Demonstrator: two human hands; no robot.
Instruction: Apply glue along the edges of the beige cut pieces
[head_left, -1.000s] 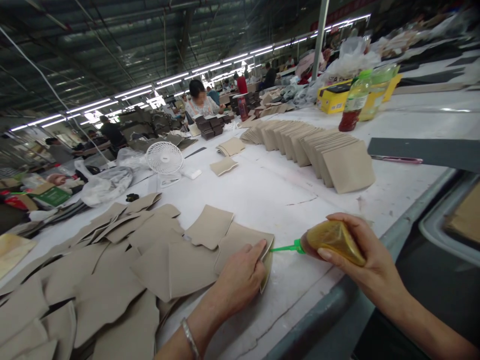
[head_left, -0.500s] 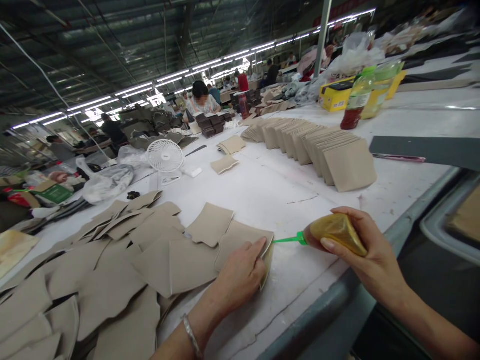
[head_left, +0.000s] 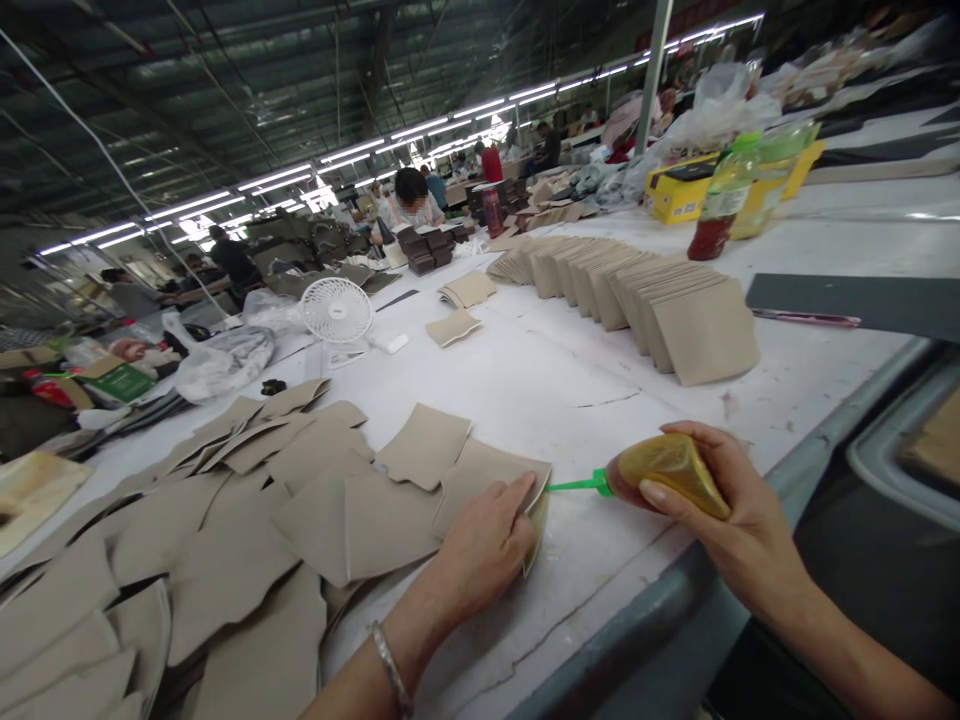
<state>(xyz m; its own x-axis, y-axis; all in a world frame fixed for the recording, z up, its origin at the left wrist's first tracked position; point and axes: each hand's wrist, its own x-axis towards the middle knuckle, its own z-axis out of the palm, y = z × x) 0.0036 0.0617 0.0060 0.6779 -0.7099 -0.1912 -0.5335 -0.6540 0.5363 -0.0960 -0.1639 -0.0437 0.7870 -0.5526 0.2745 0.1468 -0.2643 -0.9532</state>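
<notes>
My right hand (head_left: 750, 515) is closed around a squeeze bottle (head_left: 664, 472) of amber liquid, tilted on its side. The bottle's thin green nozzle (head_left: 577, 484) points left, its tip at the right edge of a beige leather-like piece (head_left: 484, 473). My left hand (head_left: 480, 550) grips that piece by this edge, index finger stretched along the top and other fingers bent; the thumb is hidden. Below the edge shows a yellowish, shiny strip (head_left: 537, 530). Many similar beige pieces (head_left: 225, 560) lie overlapping to the left of my left hand.
A curved row of beige pieces (head_left: 709, 335) stands fanned at the back right. Behind are a small white fan (head_left: 337, 310), drink bottles (head_left: 720, 205) and a yellow box (head_left: 673, 190). A pink pen-like tool (head_left: 810, 318) lies near the table edge (head_left: 660, 600). Other people work farther off.
The view has shifted slightly, so everything sits a little farther right. Both hands keep the same hold, and the nozzle tip stays at the piece's edge.
</notes>
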